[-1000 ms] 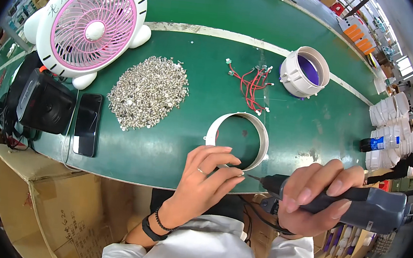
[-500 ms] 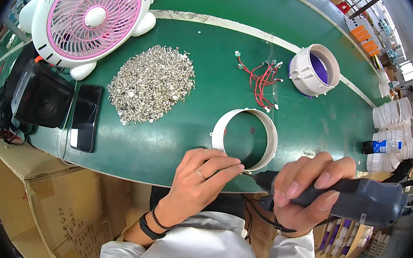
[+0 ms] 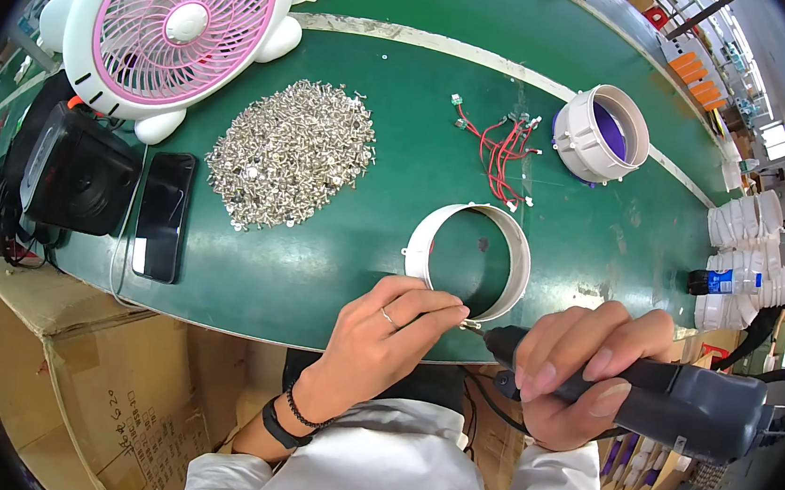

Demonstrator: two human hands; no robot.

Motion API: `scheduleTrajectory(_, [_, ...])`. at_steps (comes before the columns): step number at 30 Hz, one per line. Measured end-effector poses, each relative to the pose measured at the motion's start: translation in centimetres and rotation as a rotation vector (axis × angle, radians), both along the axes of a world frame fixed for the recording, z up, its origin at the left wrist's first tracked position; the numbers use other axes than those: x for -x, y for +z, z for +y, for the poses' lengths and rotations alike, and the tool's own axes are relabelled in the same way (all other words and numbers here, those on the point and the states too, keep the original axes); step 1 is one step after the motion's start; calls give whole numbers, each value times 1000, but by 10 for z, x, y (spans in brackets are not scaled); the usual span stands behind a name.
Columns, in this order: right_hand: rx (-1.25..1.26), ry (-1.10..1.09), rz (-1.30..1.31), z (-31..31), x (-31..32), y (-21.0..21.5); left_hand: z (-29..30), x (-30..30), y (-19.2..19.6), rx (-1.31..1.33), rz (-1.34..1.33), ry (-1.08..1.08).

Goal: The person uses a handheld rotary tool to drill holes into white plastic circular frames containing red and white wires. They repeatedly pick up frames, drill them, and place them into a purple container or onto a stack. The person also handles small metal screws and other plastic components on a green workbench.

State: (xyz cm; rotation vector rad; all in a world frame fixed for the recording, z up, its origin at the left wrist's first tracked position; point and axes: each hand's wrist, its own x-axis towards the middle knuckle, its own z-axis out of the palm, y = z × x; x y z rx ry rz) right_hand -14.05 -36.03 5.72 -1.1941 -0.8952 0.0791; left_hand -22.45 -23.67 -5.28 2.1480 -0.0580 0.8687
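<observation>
A white plastic ring (image 3: 418, 252) lies at the table's near edge, its opening facing up. My left hand (image 3: 393, 335) is closed on its near rim, fingertips pinched together; anything small between them is hidden. My right hand (image 3: 589, 368) is wrapped round a dark electric screwdriver (image 3: 679, 405), held nearly level. The screwdriver's bit points left and meets the ring's near rim beside my left fingertips. Past the ring lie several red wires with white connectors (image 3: 505, 152). A heap of small silver screws (image 3: 292, 155) sits to the left.
A white and pink fan (image 3: 187, 27) stands at the far left, by a black speaker (image 3: 83, 173) and a phone (image 3: 163, 218). A white ring with purple inside (image 3: 602, 133) is at the far right. Stacked white rings (image 3: 744, 222) and a bottle (image 3: 724, 282) stand at the right edge.
The screwdriver's rear end has dipped slightly, its tip staying at the ring's near rim. My left hand keeps its place at the ring. The whole view has shifted a little.
</observation>
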Motion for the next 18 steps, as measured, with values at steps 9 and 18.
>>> scheduleTrajectory(9, [-33,-9,80,-4,5,4,-8,-1,1,-22,-43,26])
scheduleTrajectory(18, [-317,-76,130,-16,-12,11,-4,-7,1,-42,-29,-36])
